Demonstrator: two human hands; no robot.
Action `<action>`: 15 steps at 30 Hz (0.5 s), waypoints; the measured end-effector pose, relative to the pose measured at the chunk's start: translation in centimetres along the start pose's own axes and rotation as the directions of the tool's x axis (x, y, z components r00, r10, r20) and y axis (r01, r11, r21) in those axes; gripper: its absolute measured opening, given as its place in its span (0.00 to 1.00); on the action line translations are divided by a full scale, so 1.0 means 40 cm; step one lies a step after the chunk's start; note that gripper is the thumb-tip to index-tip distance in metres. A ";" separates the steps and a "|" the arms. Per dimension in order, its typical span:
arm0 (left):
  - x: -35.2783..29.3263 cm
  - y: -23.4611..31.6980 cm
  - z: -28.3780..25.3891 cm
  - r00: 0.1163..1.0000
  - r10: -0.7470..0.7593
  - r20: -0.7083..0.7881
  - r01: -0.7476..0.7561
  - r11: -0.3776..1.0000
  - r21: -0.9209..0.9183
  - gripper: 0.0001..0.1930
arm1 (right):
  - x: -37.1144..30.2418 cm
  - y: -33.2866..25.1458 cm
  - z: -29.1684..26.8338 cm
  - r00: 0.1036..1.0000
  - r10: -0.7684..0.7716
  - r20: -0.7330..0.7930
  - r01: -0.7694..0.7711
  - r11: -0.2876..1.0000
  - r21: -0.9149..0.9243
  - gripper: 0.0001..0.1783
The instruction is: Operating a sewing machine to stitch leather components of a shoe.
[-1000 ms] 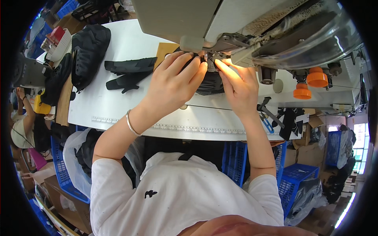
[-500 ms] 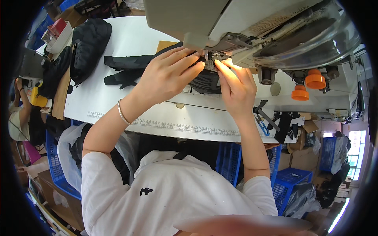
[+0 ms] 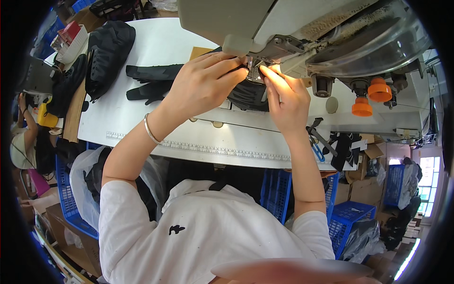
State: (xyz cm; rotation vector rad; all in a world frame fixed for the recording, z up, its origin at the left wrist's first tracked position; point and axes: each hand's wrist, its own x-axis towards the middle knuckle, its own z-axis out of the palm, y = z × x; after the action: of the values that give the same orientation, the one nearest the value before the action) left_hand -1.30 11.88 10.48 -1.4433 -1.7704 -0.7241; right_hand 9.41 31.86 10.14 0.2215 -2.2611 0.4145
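Note:
Under the head of a sewing machine (image 3: pixel 227 21), both hands work at a black fabric piece (image 3: pixel 248 95), which looks like part of a shoe upper. My left hand (image 3: pixel 205 83), with a silver bangle on its wrist, pinches the piece's edge just left of the needle area. On the other side, my right hand (image 3: pixel 288 97) has thumb and fingertips pressed together at the same piece, lit by the machine lamp. The fingers partly hide the needle and the seam. Dark strap-like ends (image 3: pixel 153 73) stick out to the left from behind my left hand.
Black shoe uppers (image 3: pixel 111 57) are stacked on the white table (image 3: pixel 227 135) at the left. A printed ruler runs along the table's front edge. Scissors (image 3: pixel 324 137) and black strips lie at the right, below orange knobs (image 3: pixel 362 107). Blue crates (image 3: pixel 275 194) stand underneath.
My right fingers have drawn closer together and slightly up beside the needle. My left hand has shifted a little, its fingertips closer in to the needle area. The black piece has moved slightly.

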 end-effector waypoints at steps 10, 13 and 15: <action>-0.001 -0.005 0.004 0.999 -0.033 0.002 0.033 0.999 -0.044 0.10 | -0.001 -0.002 -0.006 0.991 0.091 0.097 -0.080 0.991 -0.112 0.15; 0.003 -0.001 0.005 0.999 -0.035 0.001 0.035 0.999 -0.036 0.10 | 0.003 0.001 -0.007 0.994 0.067 0.082 -0.057 0.991 -0.118 0.15; 0.005 -0.001 0.005 0.999 -0.047 0.000 0.047 0.998 -0.034 0.10 | 0.007 -0.003 -0.011 0.982 0.118 0.148 -0.095 0.983 -0.157 0.15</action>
State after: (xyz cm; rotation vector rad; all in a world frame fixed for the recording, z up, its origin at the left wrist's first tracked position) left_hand -1.39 12.14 10.54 -1.4276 -1.8053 -0.7821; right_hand 9.56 31.91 10.65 0.0569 -2.4543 0.2899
